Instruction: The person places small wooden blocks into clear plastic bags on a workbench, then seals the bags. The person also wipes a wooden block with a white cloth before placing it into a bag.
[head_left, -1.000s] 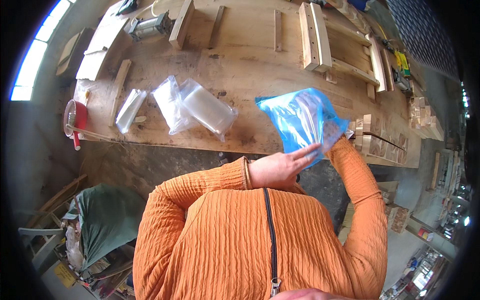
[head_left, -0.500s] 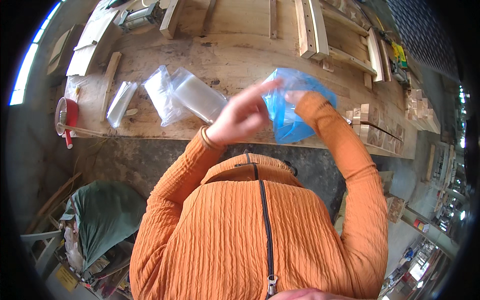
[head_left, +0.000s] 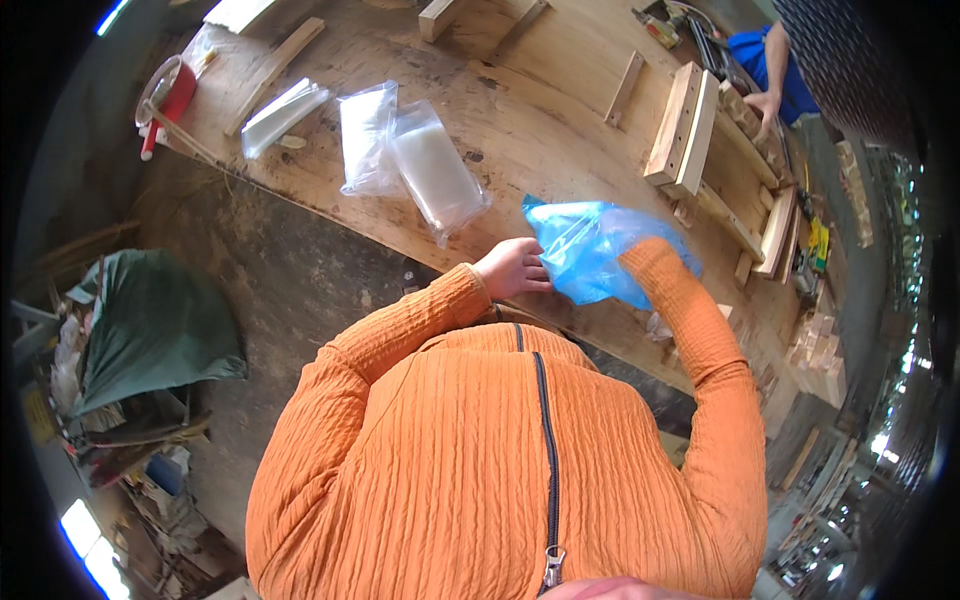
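Observation:
A crumpled translucent blue plastic bag [head_left: 580,265] is at the front edge of the wooden workbench [head_left: 400,50]. My left hand [head_left: 515,268] is at the bag's left side, fingers bent and closed on its edge; the thumb is mostly hidden. My right hand [head_left: 627,228] reaches into the bag up to the wrist. Only a pale blur of it shows through the film, so its fingers cannot be made out. Left of the bag lie two clear plastic packets [head_left: 437,165], overlapping, and a narrower folded clear packet [head_left: 282,117].
A red-rimmed pan-like container [head_left: 180,92] sits at the bench's left corner. Wooden frame pieces [head_left: 680,125] lie to the right, with stacked wood blocks [head_left: 818,355] beyond. Another person's hand [head_left: 766,105] rests by the far-right wood. A green cloth [head_left: 160,330] covers something at lower left.
My view has turned, so the bench now slants. My left hand has come down from above the bag to its left edge. My right hand has gone deeper into the bag.

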